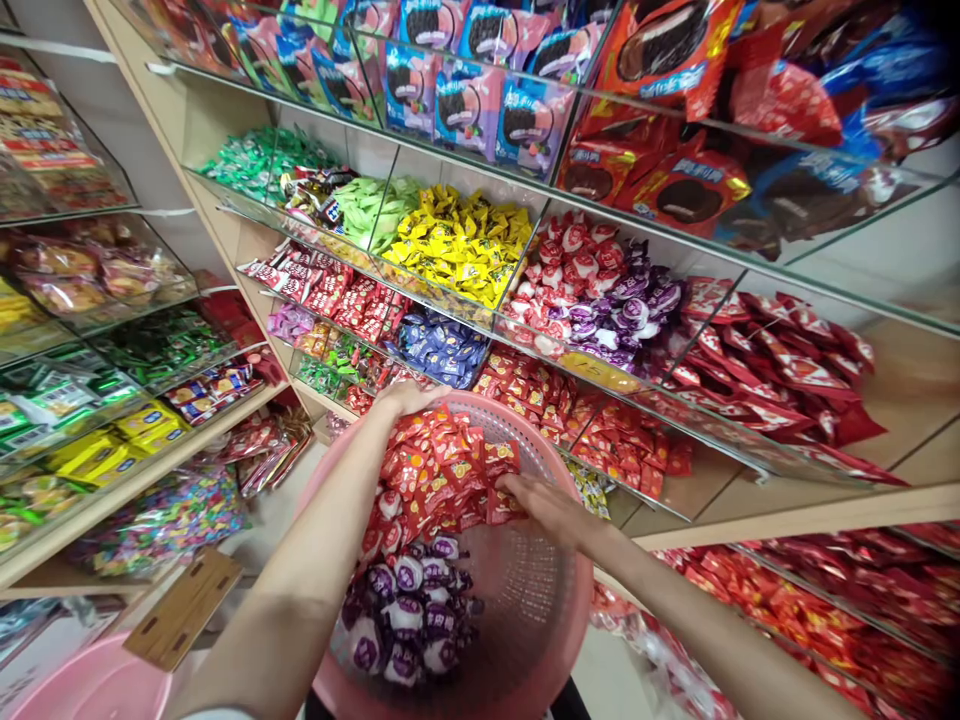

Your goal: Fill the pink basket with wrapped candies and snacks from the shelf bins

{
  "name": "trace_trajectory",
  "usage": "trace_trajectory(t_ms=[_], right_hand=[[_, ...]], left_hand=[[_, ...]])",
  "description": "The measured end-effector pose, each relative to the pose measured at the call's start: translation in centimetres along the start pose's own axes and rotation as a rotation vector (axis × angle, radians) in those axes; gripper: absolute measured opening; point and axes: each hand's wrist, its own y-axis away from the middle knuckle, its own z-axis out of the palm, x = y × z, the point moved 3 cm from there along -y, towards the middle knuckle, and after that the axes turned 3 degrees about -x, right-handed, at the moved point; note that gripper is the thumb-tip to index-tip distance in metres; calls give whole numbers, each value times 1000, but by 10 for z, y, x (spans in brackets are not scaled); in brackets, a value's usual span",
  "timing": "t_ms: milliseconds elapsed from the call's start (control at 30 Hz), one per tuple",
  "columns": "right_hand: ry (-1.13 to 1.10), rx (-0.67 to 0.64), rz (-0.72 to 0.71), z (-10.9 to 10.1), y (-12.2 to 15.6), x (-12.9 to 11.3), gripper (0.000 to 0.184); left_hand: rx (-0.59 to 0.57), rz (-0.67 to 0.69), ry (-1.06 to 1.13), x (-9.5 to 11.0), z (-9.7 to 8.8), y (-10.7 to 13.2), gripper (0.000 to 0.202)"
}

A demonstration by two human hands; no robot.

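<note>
A round pink plastic basket with a perforated wall stands in front of me. At its far left rim is my left hand, closed over the edge, its fingertips partly hidden. My right hand reaches inside from the right, its fingers bent and pressed together against the red square candy packets heaped at the far side. Nearer me in the basket lie purple-and-white twist-wrapped candies. A few red-and-white wrapped candies show at the left, between the two heaps.
Glass-fronted shelves rise ahead, holding yellow candies, purple candies, blue packets and red packets. More snack shelves stand at left. A pink tub and a brown wooden-looking board sit low left.
</note>
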Motion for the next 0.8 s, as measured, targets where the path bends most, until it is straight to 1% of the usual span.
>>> trace_trajectory(t_ms=[133, 233, 367, 433, 533, 633, 733, 800], right_hand=[[29, 35, 8, -2, -1, -1, 36], [71, 57, -16, -6, -2, -6, 38], [115, 42, -26, -5, -5, -16, 38], [151, -7, -35, 0, -6, -21, 37], [214, -99, -63, 14, -5, -24, 31], [256, -172, -61, 31, -2, -20, 27], [262, -233, -28, 44, 0, -13, 27], [239, -236, 17, 49, 0, -9, 28]], left_hand=[[0, -6, 0, 2, -2, 3, 90], [5, -4, 11, 2, -3, 4, 90], [12, -9, 15, 2, -2, 3, 90], [17, -10, 16, 2, -2, 4, 91], [18, -4, 26, 2, -2, 5, 93], [15, -11, 23, 2, -2, 4, 93], [9, -3, 20, 2, -1, 3, 94], [-2, -7, 14, 1, -1, 3, 94]])
